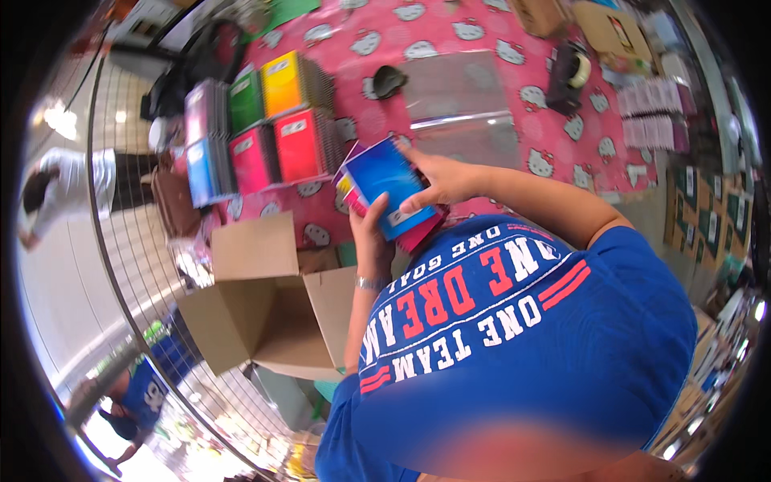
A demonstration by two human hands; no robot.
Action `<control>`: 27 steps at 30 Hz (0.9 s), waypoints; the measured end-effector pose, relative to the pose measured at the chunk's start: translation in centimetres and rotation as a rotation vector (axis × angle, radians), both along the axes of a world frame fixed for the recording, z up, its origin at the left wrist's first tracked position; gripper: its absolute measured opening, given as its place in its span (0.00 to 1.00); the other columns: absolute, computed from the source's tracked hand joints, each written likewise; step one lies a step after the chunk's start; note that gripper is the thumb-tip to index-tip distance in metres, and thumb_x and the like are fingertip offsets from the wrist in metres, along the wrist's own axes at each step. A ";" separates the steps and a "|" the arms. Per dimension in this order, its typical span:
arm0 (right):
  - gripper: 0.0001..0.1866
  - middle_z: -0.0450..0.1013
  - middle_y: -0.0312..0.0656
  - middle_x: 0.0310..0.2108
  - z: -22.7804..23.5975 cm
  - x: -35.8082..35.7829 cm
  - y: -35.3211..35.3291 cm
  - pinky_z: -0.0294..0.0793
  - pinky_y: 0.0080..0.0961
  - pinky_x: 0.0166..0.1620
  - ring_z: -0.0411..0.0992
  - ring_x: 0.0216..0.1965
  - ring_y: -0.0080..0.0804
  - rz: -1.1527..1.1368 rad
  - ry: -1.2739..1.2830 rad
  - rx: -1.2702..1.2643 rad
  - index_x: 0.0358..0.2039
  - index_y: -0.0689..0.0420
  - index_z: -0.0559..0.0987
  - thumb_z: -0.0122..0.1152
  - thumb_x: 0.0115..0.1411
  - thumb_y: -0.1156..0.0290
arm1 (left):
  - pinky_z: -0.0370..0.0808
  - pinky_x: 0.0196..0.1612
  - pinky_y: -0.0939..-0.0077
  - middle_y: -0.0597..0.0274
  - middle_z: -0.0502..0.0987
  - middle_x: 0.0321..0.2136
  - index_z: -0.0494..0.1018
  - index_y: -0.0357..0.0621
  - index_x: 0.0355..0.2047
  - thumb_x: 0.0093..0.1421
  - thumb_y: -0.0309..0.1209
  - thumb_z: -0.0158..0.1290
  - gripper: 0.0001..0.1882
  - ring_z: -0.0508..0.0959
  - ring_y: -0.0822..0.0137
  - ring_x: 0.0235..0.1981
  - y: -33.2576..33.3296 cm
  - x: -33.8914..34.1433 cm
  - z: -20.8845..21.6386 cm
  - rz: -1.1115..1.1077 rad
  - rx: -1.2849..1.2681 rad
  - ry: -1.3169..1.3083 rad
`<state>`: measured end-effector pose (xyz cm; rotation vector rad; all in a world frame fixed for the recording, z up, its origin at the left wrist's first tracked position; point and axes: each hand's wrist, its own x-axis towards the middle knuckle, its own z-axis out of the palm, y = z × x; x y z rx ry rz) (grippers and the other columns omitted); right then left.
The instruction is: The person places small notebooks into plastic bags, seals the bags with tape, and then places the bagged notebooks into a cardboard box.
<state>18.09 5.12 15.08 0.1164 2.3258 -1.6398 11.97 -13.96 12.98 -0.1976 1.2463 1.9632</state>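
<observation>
The left hand props a small stack of notebooks from beneath while the right hand grips the blue top one, over the pink tablecloth, with an open cardboard box at eight o'clock and stacked spiral notebooks at ten o'clock.

Shirt: the person is wearing a blue short-sleeved tee carrying white and red lettering plus red stripes.
Wrist: a silver bracelet is circling the left wrist.

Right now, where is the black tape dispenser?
In the head view, the black tape dispenser sits at the upper right on the pink patterned table, right of the clear plastic sheets.
</observation>
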 end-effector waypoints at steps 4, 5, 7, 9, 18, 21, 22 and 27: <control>0.67 0.61 0.53 0.56 -2.5 3.8 4.3 0.61 0.32 0.58 0.61 0.57 0.46 -0.367 0.142 0.020 0.67 0.55 0.29 0.74 0.41 0.73 | 0.73 0.49 0.68 0.57 0.71 0.45 0.56 0.39 0.54 0.47 0.22 0.63 0.36 0.73 0.66 0.46 7.5 -0.7 -2.5 -0.341 -0.061 0.398; 0.67 0.61 0.53 0.56 -4.0 5.2 5.5 0.61 0.32 0.58 0.61 0.57 0.46 -0.416 0.127 0.029 0.67 0.55 0.29 0.74 0.41 0.73 | 0.72 0.50 0.68 0.57 0.70 0.46 0.55 0.39 0.54 0.47 0.21 0.64 0.37 0.73 0.66 0.47 9.2 -0.6 -4.2 -0.474 -0.074 0.580; 0.67 0.62 0.51 0.52 -7.5 8.0 6.9 0.62 0.33 0.57 0.63 0.54 0.44 -0.500 0.423 0.218 0.67 0.54 0.30 0.74 0.40 0.72 | 0.71 0.52 0.70 0.58 0.67 0.49 0.54 0.43 0.54 0.45 0.18 0.64 0.39 0.70 0.65 0.51 11.5 0.1 -6.9 -0.642 0.064 0.665; 0.69 0.62 0.50 0.51 -9.7 9.1 7.2 0.62 0.33 0.57 0.64 0.52 0.44 -0.559 0.428 0.258 0.67 0.54 0.30 0.74 0.37 0.73 | 0.70 0.53 0.70 0.57 0.66 0.50 0.55 0.44 0.54 0.44 0.17 0.64 0.39 0.70 0.64 0.52 12.7 0.7 -9.5 -0.699 0.034 0.621; 0.42 0.63 0.48 0.49 -13.5 6.7 5.2 0.67 0.37 0.54 0.66 0.50 0.47 -0.601 0.430 0.128 0.52 0.55 0.60 0.75 0.36 0.72 | 0.54 0.63 0.63 0.55 0.63 0.52 0.54 0.45 0.55 0.41 0.20 0.63 0.41 0.60 0.55 0.60 10.3 -0.4 -13.4 -0.675 -0.090 0.761; 0.43 0.63 0.48 0.50 -12.4 5.7 4.9 0.68 0.36 0.53 0.67 0.50 0.47 -0.545 0.523 0.109 0.54 0.55 0.60 0.74 0.37 0.73 | 0.54 0.64 0.62 0.53 0.63 0.52 0.55 0.44 0.55 0.37 0.25 0.68 0.45 0.58 0.52 0.62 9.7 -2.4 -10.9 -0.676 -0.085 1.065; 0.43 0.63 0.48 0.49 -12.5 6.0 5.0 0.67 0.36 0.54 0.66 0.51 0.47 -0.539 0.438 0.117 0.54 0.55 0.60 0.73 0.38 0.73 | 0.54 0.64 0.62 0.53 0.63 0.52 0.55 0.44 0.55 0.37 0.25 0.68 0.45 0.58 0.52 0.62 9.7 -2.2 -10.3 -0.668 -0.107 1.061; 0.43 0.63 0.48 0.48 -14.6 4.5 4.5 0.64 0.36 0.56 0.64 0.52 0.48 -0.527 0.562 0.201 0.55 0.55 0.60 0.73 0.39 0.74 | 0.53 0.65 0.61 0.55 0.62 0.54 0.54 0.43 0.56 0.38 0.29 0.69 0.46 0.61 0.56 0.60 9.6 -2.2 -11.6 -0.607 -0.027 0.950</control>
